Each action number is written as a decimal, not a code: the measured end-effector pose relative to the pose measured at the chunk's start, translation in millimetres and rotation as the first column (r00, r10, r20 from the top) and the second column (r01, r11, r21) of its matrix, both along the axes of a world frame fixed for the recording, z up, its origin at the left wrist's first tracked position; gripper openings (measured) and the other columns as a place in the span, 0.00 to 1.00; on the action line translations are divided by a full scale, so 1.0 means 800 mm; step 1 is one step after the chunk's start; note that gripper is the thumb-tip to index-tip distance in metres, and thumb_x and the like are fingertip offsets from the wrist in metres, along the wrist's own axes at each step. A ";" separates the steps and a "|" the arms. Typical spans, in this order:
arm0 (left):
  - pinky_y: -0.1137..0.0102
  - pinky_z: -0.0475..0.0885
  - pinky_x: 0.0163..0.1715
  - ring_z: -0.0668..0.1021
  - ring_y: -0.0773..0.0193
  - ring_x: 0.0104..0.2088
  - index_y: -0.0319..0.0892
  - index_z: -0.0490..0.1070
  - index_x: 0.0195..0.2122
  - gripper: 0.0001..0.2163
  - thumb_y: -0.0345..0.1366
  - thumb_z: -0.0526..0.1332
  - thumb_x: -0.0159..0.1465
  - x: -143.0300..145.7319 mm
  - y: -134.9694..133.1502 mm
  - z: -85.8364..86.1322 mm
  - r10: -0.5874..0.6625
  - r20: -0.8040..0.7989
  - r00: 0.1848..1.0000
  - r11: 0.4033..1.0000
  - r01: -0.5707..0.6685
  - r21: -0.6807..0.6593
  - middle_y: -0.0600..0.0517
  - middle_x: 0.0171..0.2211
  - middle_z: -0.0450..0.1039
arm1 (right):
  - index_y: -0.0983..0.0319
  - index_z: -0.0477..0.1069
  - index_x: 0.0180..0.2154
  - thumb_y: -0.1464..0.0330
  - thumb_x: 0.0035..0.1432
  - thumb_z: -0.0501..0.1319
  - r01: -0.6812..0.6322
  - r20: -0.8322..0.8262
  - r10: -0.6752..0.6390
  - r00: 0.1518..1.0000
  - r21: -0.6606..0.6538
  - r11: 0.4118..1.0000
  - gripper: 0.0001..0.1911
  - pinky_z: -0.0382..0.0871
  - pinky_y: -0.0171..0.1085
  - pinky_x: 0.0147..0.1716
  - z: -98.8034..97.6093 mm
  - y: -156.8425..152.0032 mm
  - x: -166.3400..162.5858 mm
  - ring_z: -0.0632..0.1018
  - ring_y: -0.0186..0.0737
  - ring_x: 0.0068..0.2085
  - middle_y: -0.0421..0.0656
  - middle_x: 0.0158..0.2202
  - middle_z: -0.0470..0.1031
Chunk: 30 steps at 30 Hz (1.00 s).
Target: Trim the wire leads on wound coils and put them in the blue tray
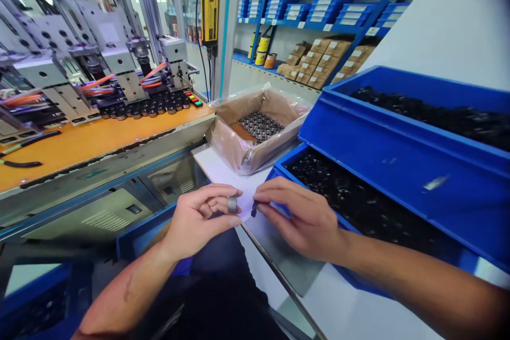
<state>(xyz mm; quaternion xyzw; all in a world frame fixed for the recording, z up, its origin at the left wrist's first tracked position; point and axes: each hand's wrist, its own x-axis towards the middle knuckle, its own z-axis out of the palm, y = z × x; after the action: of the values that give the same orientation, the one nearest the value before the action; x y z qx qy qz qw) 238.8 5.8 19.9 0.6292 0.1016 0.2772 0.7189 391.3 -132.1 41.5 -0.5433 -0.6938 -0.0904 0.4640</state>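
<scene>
Between the thumb and fingers of my left hand sits a small grey metal ring, like a short sleeve. Facing it, my right hand pinches a small black part at its fingertips; its exact kind is too small to make out. The ring and the black part are a short gap apart, above the edge of the white table. Close by my right hand is a blue bin full of small black parts.
A second blue bin of black parts rests tilted above the first. Behind my hands stands a plastic-lined cardboard box holding many metal rings. At left, a machine stands on an orange bench with pliers and a row of black cylinders.
</scene>
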 end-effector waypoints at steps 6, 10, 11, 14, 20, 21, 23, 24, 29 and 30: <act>0.75 0.80 0.33 0.82 0.66 0.30 0.43 0.82 0.38 0.20 0.24 0.77 0.43 0.016 -0.020 -0.011 -0.067 0.005 0.998 0.989 0.068 -0.130 0.52 0.29 0.82 | 0.66 0.72 0.43 0.78 0.63 0.58 -0.018 0.014 0.018 1.000 -0.007 1.000 0.08 0.76 0.33 0.37 -0.004 -0.007 0.005 0.76 0.34 0.40 0.47 0.38 0.72; 0.74 0.81 0.36 0.84 0.64 0.32 0.41 0.81 0.38 0.19 0.22 0.75 0.44 0.022 -0.024 -0.014 -0.070 0.054 0.996 0.987 0.077 -0.144 0.50 0.31 0.84 | 0.65 0.72 0.44 0.78 0.62 0.59 -0.013 0.035 0.013 0.999 -0.007 1.000 0.09 0.76 0.34 0.38 -0.008 -0.010 0.009 0.76 0.35 0.41 0.47 0.39 0.72; 0.75 0.81 0.36 0.84 0.65 0.32 0.40 0.81 0.38 0.19 0.21 0.75 0.44 0.022 -0.024 -0.014 -0.067 0.067 0.996 0.987 0.076 -0.143 0.50 0.32 0.84 | 0.66 0.72 0.44 0.79 0.61 0.59 -0.033 0.037 0.033 0.999 -0.002 0.999 0.10 0.76 0.35 0.39 -0.009 -0.010 0.010 0.76 0.36 0.42 0.48 0.40 0.72; 0.76 0.80 0.36 0.84 0.65 0.33 0.39 0.80 0.39 0.20 0.20 0.75 0.45 0.022 -0.021 -0.017 -0.057 0.105 0.993 0.990 0.070 -0.124 0.49 0.33 0.84 | 0.68 0.70 0.49 0.78 0.59 0.60 -0.081 0.044 0.081 0.996 -0.007 0.997 0.15 0.77 0.38 0.42 -0.011 -0.009 0.010 0.76 0.39 0.45 0.51 0.43 0.72; 0.76 0.81 0.37 0.85 0.64 0.34 0.40 0.81 0.38 0.19 0.19 0.74 0.45 0.020 -0.019 -0.016 -0.020 0.121 0.992 0.997 0.029 -0.072 0.48 0.35 0.84 | 0.66 0.68 0.49 0.76 0.60 0.62 -0.041 0.100 0.041 0.994 0.005 0.999 0.15 0.78 0.39 0.42 -0.012 -0.007 0.010 0.77 0.39 0.45 0.51 0.43 0.73; 0.76 0.81 0.37 0.85 0.64 0.34 0.41 0.81 0.38 0.19 0.19 0.74 0.45 0.019 -0.019 -0.015 -0.020 0.121 0.992 0.997 0.030 -0.077 0.49 0.35 0.84 | 0.66 0.68 0.48 0.76 0.60 0.62 -0.039 0.120 0.037 0.992 0.013 0.999 0.14 0.79 0.38 0.41 -0.012 -0.007 0.011 0.77 0.39 0.45 0.51 0.43 0.74; 0.76 0.81 0.37 0.85 0.64 0.34 0.41 0.81 0.38 0.20 0.19 0.75 0.44 0.019 -0.021 -0.016 -0.036 0.125 0.992 0.993 0.049 -0.108 0.49 0.35 0.84 | 0.66 0.69 0.48 0.75 0.61 0.62 -0.031 0.157 0.026 0.987 0.025 0.999 0.12 0.79 0.39 0.39 -0.013 -0.006 0.011 0.77 0.40 0.44 0.51 0.42 0.74; 0.76 0.81 0.37 0.85 0.64 0.34 0.42 0.81 0.38 0.20 0.19 0.75 0.45 0.019 -0.022 -0.016 -0.055 0.126 0.991 0.989 0.072 -0.132 0.50 0.34 0.84 | 0.66 0.69 0.48 0.74 0.62 0.62 -0.028 0.173 0.022 0.985 0.034 0.999 0.12 0.79 0.40 0.39 -0.014 -0.006 0.011 0.77 0.41 0.44 0.51 0.42 0.74; 0.72 0.81 0.37 0.85 0.62 0.34 0.43 0.80 0.39 0.18 0.24 0.75 0.48 0.017 -0.025 -0.022 -0.126 0.116 0.985 0.956 0.151 -0.250 0.50 0.34 0.84 | 0.69 0.68 0.49 0.74 0.63 0.61 -0.051 0.228 0.039 0.973 0.049 0.998 0.13 0.79 0.43 0.41 -0.015 -0.005 0.010 0.77 0.43 0.46 0.54 0.44 0.74; 0.72 0.82 0.37 0.85 0.62 0.35 0.42 0.80 0.39 0.17 0.24 0.75 0.47 0.016 -0.026 -0.023 -0.119 0.108 0.987 0.956 0.143 -0.255 0.50 0.34 0.84 | 0.70 0.68 0.48 0.76 0.62 0.61 -0.057 0.240 0.044 0.970 0.046 0.997 0.12 0.79 0.42 0.41 -0.016 -0.005 0.010 0.77 0.42 0.47 0.54 0.44 0.74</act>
<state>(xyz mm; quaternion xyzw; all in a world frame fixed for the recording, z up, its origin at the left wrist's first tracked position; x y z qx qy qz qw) 251.8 -14.6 1.9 0.5205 0.0624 0.2414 0.8166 398.9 -136.1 29.1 -0.4984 -0.7556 -0.1615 0.3932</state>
